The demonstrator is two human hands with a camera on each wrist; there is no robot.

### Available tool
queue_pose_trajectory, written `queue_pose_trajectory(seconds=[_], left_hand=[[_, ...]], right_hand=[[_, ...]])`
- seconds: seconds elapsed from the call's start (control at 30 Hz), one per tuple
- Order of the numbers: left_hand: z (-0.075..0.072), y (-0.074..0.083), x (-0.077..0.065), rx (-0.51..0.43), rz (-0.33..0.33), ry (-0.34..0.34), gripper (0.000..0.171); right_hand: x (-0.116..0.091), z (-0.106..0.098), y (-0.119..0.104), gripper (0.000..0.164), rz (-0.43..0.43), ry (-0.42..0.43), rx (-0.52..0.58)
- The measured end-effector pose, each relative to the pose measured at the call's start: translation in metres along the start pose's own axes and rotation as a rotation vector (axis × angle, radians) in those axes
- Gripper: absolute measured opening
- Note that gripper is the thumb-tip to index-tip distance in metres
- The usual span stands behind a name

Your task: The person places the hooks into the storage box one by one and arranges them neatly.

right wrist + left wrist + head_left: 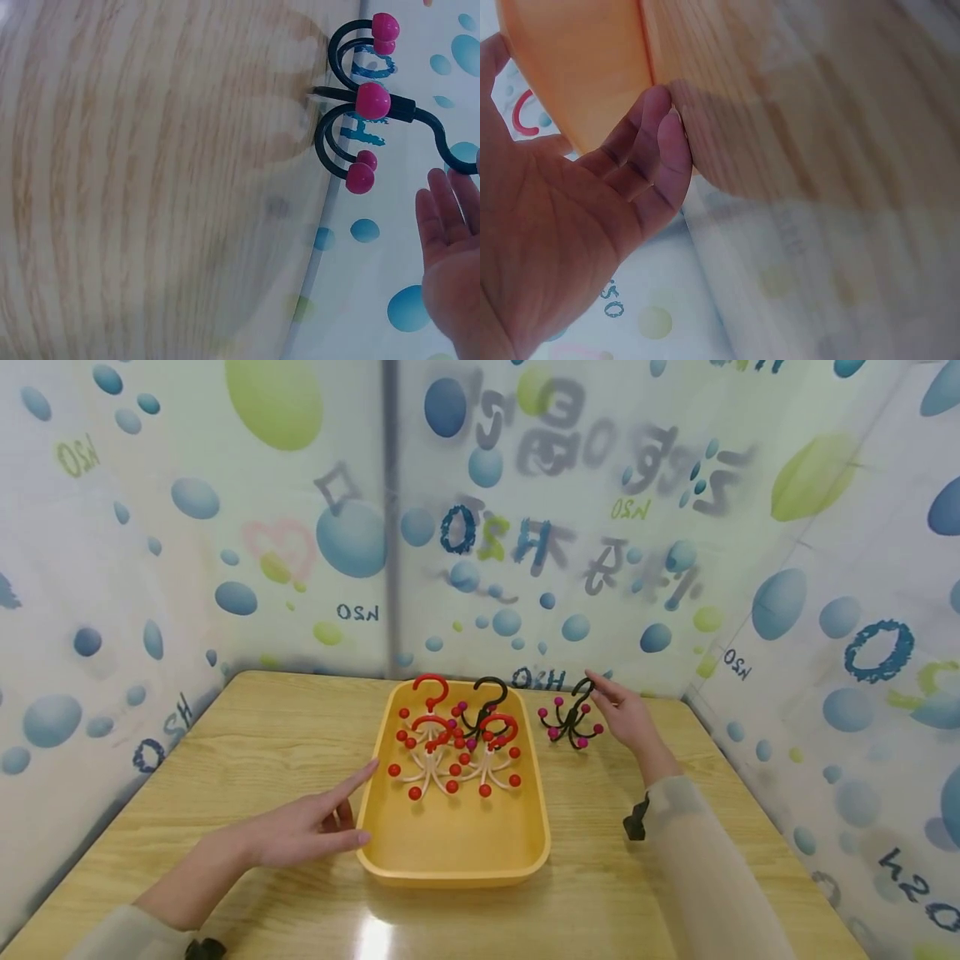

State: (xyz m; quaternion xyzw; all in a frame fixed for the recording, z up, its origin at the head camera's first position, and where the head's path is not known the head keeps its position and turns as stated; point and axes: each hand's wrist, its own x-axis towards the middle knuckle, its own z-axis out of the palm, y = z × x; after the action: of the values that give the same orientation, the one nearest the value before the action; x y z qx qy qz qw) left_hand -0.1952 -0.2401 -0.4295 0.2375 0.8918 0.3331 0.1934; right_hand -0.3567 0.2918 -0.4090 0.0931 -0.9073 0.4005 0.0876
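My right hand (pixel 628 720) pinches the curved top of a black multi-arm hook hanger (pixel 572 720) with pink ball tips. It hangs upright beside the tray, its lower point at or just above the tabletop in the right wrist view. My left hand (pixel 303 828) touches the left rim of a yellow tray (pixel 450 878) with index finger and thumb extended; the other fingers are loosely bent. Inside the tray's far half stand another black hanger (pixel 483 717) and several hangers with red hooks, white arms and red balls, such as a red-and-white hanger (pixel 429 767).
The light wood table (pixel 247 735) bears the tray near its middle. A patterned curtain wall (pixel 360 635) stands along the far edge, with more of it on both sides. Dark wrist mounts (pixel 636 820) sit on both sleeves.
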Motion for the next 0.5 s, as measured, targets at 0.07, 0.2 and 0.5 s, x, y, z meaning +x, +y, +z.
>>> queue_pose_trajectory(seconds=[0.07, 0.2, 0.5], left_hand=[[-0.0003, 0.0008, 0.0002, -0.001, -0.004, -0.002, 0.096], [-0.0007, 0.0013, 0.0004, 0.003, -0.008, -0.002, 0.097], [0.0, 0.0001, 0.0007, 0.003, -0.006, -0.001, 0.097]], right_hand=[[-0.0002, 0.0007, 0.001, 0.049, -0.006, 0.023, 0.0], [-0.0008, 0.0026, 0.0007, 0.047, -0.029, 0.065, -0.024], [-0.0009, 0.0097, 0.0022, 0.045, -0.012, 0.122, 0.03]])
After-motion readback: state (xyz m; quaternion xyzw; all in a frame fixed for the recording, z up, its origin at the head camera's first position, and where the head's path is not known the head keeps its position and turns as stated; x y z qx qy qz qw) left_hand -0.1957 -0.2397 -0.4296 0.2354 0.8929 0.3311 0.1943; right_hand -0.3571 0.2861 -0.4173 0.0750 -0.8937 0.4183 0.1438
